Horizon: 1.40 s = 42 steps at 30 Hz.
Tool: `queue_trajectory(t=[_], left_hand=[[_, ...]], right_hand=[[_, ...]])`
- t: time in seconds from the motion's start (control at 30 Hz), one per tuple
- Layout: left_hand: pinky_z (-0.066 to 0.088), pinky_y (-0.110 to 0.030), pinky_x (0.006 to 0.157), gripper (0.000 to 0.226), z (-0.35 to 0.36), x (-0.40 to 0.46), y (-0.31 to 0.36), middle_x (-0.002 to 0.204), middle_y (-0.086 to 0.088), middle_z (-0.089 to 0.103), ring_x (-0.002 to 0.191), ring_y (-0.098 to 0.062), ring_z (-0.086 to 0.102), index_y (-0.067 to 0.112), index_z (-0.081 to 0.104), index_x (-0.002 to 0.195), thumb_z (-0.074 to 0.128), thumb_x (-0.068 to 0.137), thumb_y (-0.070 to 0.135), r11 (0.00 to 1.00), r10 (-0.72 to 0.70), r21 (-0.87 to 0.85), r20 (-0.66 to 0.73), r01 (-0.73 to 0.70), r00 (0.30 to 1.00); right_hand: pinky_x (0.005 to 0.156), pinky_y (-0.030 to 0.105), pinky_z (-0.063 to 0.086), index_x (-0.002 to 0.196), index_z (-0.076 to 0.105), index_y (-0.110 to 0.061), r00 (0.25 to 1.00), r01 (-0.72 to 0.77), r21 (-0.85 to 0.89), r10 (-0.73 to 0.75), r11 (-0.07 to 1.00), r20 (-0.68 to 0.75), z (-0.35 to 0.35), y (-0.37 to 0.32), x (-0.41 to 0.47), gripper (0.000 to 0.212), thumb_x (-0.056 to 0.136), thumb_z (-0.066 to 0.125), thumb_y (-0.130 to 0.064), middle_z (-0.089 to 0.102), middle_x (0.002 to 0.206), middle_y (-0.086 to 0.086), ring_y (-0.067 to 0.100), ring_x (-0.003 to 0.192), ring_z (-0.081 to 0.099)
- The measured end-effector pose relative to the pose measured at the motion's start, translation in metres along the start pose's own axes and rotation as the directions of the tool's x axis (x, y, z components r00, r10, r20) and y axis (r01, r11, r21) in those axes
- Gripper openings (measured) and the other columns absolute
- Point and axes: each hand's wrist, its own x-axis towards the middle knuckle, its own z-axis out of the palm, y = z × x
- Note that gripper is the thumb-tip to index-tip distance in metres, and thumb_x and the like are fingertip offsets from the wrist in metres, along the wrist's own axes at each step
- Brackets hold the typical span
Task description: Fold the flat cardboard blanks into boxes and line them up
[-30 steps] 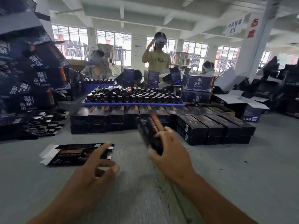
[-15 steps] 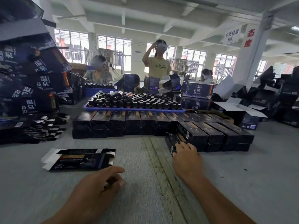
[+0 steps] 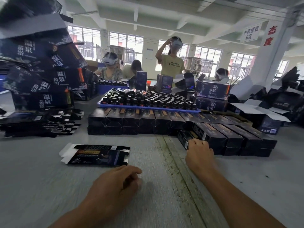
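Note:
A folded black box (image 3: 186,137) lies on the grey table against the left end of the near row of folded boxes (image 3: 233,135). My right hand (image 3: 199,153) grips its near end, fingers curled over the top. A longer double-stacked row of folded boxes (image 3: 131,120) runs behind. A flat black blank (image 3: 97,155) with white flaps lies alone on the table to the left. My left hand (image 3: 116,185) hovers low over the table just in front of the blank, fingers loosely curled, holding nothing.
A stack of flat blanks (image 3: 39,122) lies at the left under piled large cartons (image 3: 41,76). A blue tray (image 3: 115,106) of dark bottles stands behind the rows. Several people work beyond it. Opened cartons (image 3: 269,116) crowd the right.
My right hand carried the folded box forward and to the right and set it down at the left end of the near row. My left hand drew back from the flat blank.

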Motion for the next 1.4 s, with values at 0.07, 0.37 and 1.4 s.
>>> queue_trajectory(t=[0.07, 0.37, 1.4], left_hand=[[0.048, -0.011, 0.077, 0.017, 0.0, -0.001, 0.002, 0.106, 0.042, 0.055, 0.098, 0.014, 0.054, 0.056, 0.056, 0.111, 0.058, 0.096, 0.048, 1.0, 0.0, -0.003, -0.025, 0.0, 1.0], [0.027, -0.029, 0.117, 0.05, -0.018, 0.012, -0.022, 0.155, 0.015, 0.033, 0.142, -0.01, 0.031, 0.035, 0.04, 0.149, 0.051, 0.101, 0.041, 0.941, -0.07, 0.309, -0.225, 0.139, 0.972], [0.014, -0.043, 0.12, 0.12, -0.034, 0.017, -0.037, 0.156, 0.001, 0.034, 0.145, -0.022, 0.028, 0.036, 0.008, 0.157, 0.018, 0.059, 0.104, 0.787, -0.306, 0.588, 0.106, 0.188, 0.946]], right_hand=[[0.106, 0.045, 0.037, 0.14, 0.044, -0.017, 1.0, 0.007, 0.013, -0.007, 1.0, -0.013, 0.0, -0.001, -0.005, 0.04, 0.1, 0.048, -0.02, 0.039, 0.153, 0.002, 0.028, 0.137, 0.033], [0.1, 0.029, 0.043, 0.134, 0.06, -0.016, 0.947, 0.22, 0.347, -0.285, 0.912, 0.149, -0.013, -0.049, -0.031, 0.038, 0.099, 0.048, -0.012, 0.062, 0.135, 0.003, 0.021, 0.123, 0.056], [0.101, 0.031, 0.038, 0.125, 0.061, -0.015, 0.897, 0.273, 0.454, -0.395, 0.848, 0.197, -0.013, -0.033, -0.061, 0.027, 0.103, 0.045, -0.013, 0.059, 0.133, 0.002, 0.018, 0.122, 0.051]])
